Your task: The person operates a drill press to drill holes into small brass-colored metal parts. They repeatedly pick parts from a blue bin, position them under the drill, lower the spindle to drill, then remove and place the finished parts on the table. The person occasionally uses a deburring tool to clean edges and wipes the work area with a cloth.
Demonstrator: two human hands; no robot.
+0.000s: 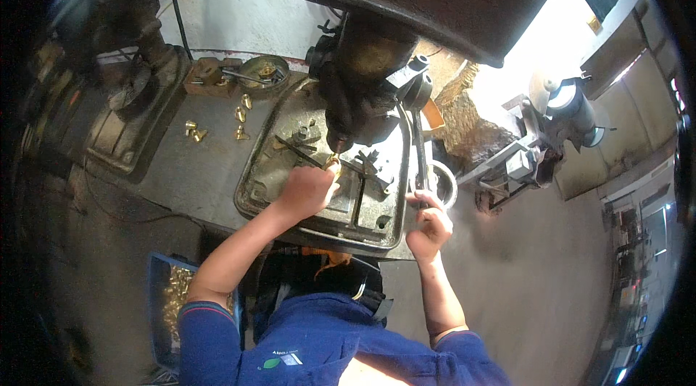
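My left hand (308, 190) is closed around a small brass fitting (334, 164), holding it directly below the spindle (338, 138) of a drill press. Its fingers partly cover the fitting, and I cannot tell whether the spindle touches it. To the right, my right hand (430, 226) grips the lower end of the press's long dark feed lever (420, 150). Under both lies the metal press table (290, 223), raised at the rim, with a clamp (368, 163) and dark bars on it.
Several loose brass fittings (241, 115) lie on the bench (210, 177), near a round dish (250, 65) and a rusty block (204, 81). A second machine (138, 110) stands left. Below is a blue bin (155, 306) of brass parts. A grinder-like machine (573, 107) stands right.
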